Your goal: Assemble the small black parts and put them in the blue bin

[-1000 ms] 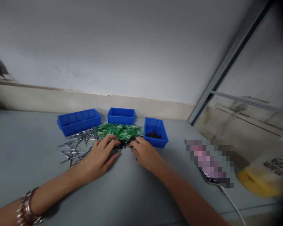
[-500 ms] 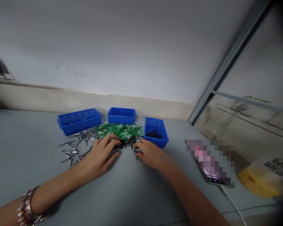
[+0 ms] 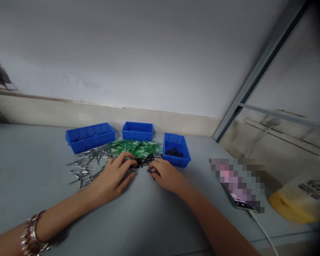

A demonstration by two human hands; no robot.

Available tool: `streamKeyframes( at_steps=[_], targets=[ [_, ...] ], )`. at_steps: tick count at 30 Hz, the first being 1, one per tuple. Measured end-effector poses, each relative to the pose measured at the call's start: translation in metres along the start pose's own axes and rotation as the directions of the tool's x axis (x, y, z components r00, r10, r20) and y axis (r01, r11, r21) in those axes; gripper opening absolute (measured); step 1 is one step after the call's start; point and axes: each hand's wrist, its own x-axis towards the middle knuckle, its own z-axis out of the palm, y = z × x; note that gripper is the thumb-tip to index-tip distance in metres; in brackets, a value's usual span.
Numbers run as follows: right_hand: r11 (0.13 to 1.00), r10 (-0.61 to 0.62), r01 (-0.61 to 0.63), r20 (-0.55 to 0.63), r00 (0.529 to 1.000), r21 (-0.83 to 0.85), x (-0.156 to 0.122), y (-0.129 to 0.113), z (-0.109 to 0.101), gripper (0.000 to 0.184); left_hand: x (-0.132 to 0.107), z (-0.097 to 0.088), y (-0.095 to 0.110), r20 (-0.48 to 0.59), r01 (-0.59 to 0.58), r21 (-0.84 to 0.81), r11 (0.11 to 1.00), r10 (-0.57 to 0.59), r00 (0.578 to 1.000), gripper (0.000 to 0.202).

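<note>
My left hand lies over the near edge of the heap, its fingers curved and apart, the fingertips touching small black parts. Under and beside it are silvery metal rods and green clear plastic pieces. My right hand is closed in a pinch just right of the black parts. A small dark piece shows at its thumb and fingertips, thin and screw-like, though its exact kind is unclear. Beyond that hand, a blue bin holds more black parts.
A long blue bin with a few metal pieces stands at the back left. Another blue bin is at the back middle by the wall. On the right lie a phone with a white cable and a container with yellow contents.
My right hand has shifted slightly left, with its thumb and fingers drawn closer together around a small black part. My left hand has stayed nearly in place.
</note>
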Motion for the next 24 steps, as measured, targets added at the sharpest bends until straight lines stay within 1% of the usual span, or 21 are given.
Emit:
streamKeyframes(
  at_steps=[5,13,18,24],
  targets=[
    [0.998,-0.055,0.056,-0.021,0.998,0.024,0.0019,0.0002,0.0049,0.022,-0.0003,-0.0005,0.0003,-0.002,-0.004,-0.012,1.0,0.003,1.0,0.026],
    [0.996,-0.081,0.082,-0.018,0.997,0.047,0.0003,0.0035,0.0053,0.024,0.0005,-0.0002,0.0001,0.009,-0.027,-0.009,1.0,0.027,1.0,0.024],
    [0.996,-0.089,0.089,0.017,0.996,0.026,0.0003,0.002,0.0052,0.028,0.0004,-0.0009,0.0011,0.027,-0.01,-0.016,1.0,0.011,1.0,0.024],
    [0.995,-0.092,0.092,-0.001,0.996,0.026,0.0017,-0.001,0.0045,0.029,0.0008,-0.0018,0.002,0.027,-0.006,-0.02,1.0,0.006,1.0,0.023]
  ],
)
